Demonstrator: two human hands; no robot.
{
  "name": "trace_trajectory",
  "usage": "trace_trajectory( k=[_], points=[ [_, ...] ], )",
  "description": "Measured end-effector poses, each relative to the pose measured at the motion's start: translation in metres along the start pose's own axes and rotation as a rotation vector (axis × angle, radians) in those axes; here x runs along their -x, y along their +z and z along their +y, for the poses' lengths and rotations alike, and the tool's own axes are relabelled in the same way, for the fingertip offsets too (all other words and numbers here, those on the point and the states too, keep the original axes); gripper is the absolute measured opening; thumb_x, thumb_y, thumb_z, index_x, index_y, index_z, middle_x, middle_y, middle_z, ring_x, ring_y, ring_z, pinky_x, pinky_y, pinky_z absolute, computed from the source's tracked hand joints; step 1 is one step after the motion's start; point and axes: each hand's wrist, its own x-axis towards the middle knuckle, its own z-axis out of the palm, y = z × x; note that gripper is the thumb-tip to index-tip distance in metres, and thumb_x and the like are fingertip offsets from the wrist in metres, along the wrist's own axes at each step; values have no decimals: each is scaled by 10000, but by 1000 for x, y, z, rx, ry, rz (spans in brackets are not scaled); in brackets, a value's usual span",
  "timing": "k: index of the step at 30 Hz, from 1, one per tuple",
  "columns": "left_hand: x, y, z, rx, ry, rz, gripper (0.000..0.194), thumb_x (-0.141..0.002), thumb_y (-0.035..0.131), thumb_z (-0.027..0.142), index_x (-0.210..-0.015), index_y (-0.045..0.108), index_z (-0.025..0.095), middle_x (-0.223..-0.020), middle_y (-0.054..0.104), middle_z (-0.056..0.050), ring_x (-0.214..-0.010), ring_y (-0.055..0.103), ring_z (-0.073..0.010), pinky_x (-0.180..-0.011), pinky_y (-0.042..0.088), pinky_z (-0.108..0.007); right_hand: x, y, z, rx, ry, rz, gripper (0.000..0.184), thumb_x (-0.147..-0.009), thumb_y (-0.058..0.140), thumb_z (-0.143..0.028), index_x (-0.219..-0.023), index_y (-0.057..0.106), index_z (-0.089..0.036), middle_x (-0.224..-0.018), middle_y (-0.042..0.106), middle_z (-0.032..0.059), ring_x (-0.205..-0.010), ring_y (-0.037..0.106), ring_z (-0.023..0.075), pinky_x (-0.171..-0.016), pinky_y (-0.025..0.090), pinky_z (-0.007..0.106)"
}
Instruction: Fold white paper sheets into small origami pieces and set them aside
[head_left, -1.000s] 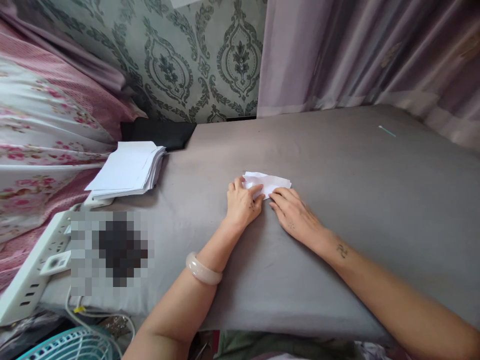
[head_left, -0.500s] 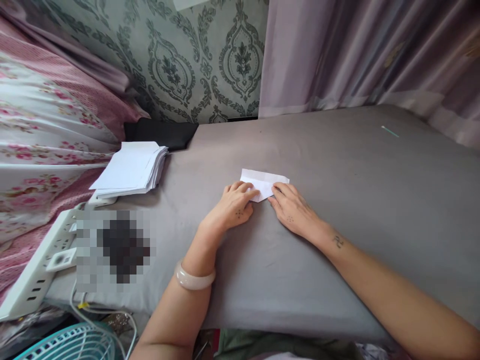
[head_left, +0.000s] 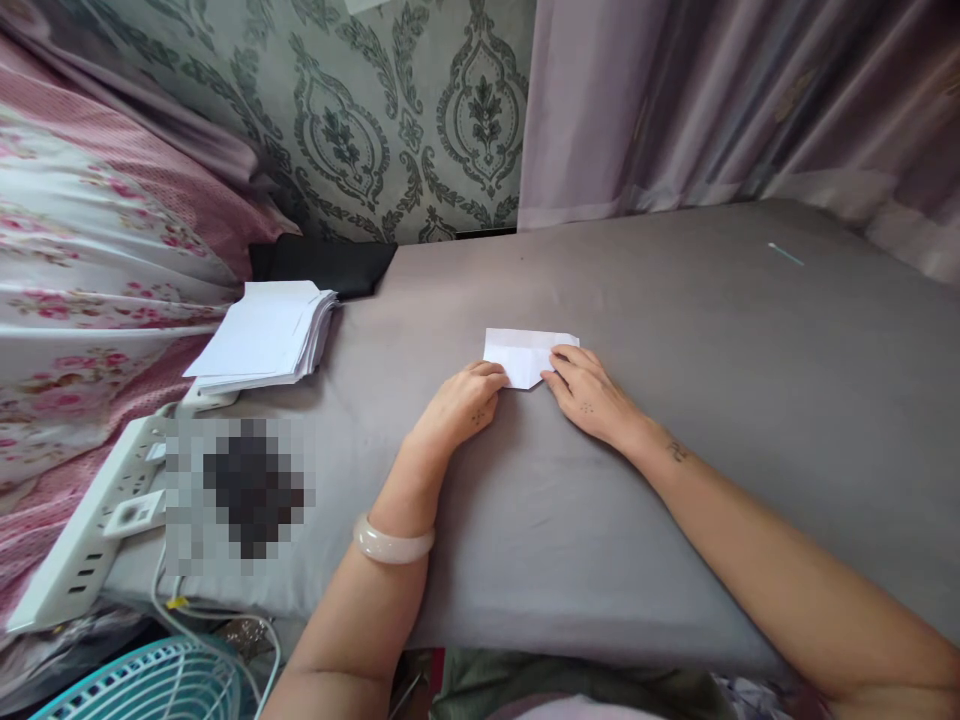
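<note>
A stack of white paper sheets (head_left: pixel 259 335) lies left on the gray cloth-covered surface (head_left: pixel 660 310). The left hand (head_left: pixel 463 404), fingers curled, touches the near left edge of a small folded white paper (head_left: pixel 521 353); the right hand (head_left: pixel 592 392), fingers bent, touches its right end. Whether either pinches it, I cannot tell. Farther right lies a thin pale-green stick (head_left: pixel 787 255).

I have lots of room on the gray cloth (head_left: pixel 750 400) to the right, with a thin stick (head_left: pixel 787 255) far back. On the left, the paper pile (head_left: pixel 262 335) and power strip (head_left: pixel 94 545) block me. White paper (head_left: pixel 525 365) lies across the small gap between my left hand (head_left: pixel 461 402) and right hand (head_left: pixel 589 388).
</note>
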Motion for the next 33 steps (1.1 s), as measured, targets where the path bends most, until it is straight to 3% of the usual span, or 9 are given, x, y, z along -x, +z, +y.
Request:
trace_trajectory(
  k=[5, 11, 15, 19, 22, 27, 30, 33],
  points=[
    [0, -3, -1, -24, -10, 27, 389, -865, 355, 13, -1091, 627, 174, -1141, 654, -96, -1122, 579, -201, -952, 499, -351, 2, 1, -1, 28, -15, 18, 380, -935, 450, -358, -1191, 630, -142, -1262, 572, 166, -1187, 501, 309, -1014, 441, 469],
    [0, 4, -6, 11, 63, 130, 469, -833, 346, -23, -1217, 557, 145, -1179, 606, -122, -1114, 557, -201, -958, 490, -355, 8, -2, -10, 160, -27, -71, 479, -983, 315, -404, -1352, 539, -195, -1380, 480, 169, -1293, 413, 324, -1001, 435, 497],
    [-2, 12, -18, -2, 120, 122, 502, -776, 359, -51, -1173, 590, 153, -1275, 549, -122, -1259, 458, -230, -1033, 445, -395, 9, -5, -12, 173, -22, -99, 490, -990, 307, -393, -1361, 540, -173, -1393, 472, 176, -1305, 412, 314, -1033, 417, 478],
    [-4, 13, -27, 58, 76, 94, 461, -831, 332, -26, -1127, 623, 175, -1267, 588, -90, -1224, 520, -194, -1032, 449, -366, 8, -5, -11, 129, -6, -81, 475, -988, 321, -383, -1348, 559, -185, -1392, 484, 166, -1306, 418, 307, -1037, 417, 484],
    [-5, 6, -16, 24, 71, 69, 375, -892, 357, 47, -1079, 652, 183, -1194, 633, -89, -1186, 543, -203, -985, 466, -349, 7, -4, -5, 47, -1, -50, 452, -986, 331, -376, -1291, 611, -194, -1375, 512, 153, -1295, 433, 297, -1034, 425, 484],
    [-4, -7, 27, -168, 169, -89, 332, -873, 391, 68, -1018, 673, 166, -940, 674, -86, -944, 586, -229, -838, 451, -359, 5, -2, 9, -90, -22, 2, 360, -959, 412, -319, -1123, 707, -193, -1277, 583, 119, -1219, 497, 260, -1049, 417, 441],
    [-5, -6, 43, -226, 231, -120, 304, -883, 380, 93, -971, 665, 151, -912, 659, -81, -917, 576, -234, -832, 420, -372, 6, -4, 12, -108, -84, 12, 298, -928, 469, -267, -1069, 721, -192, -1185, 607, 111, -1124, 532, 250, -1006, 448, 428],
    [-5, -1, 44, -183, 226, -113, 286, -889, 382, 91, -993, 642, 145, -976, 655, -79, -971, 577, -216, -877, 411, -354, 8, -9, 13, -121, -156, -18, 285, -930, 467, -234, -1076, 709, -195, -1104, 617, 99, -1041, 539, 237, -950, 477, 404]
  ],
)
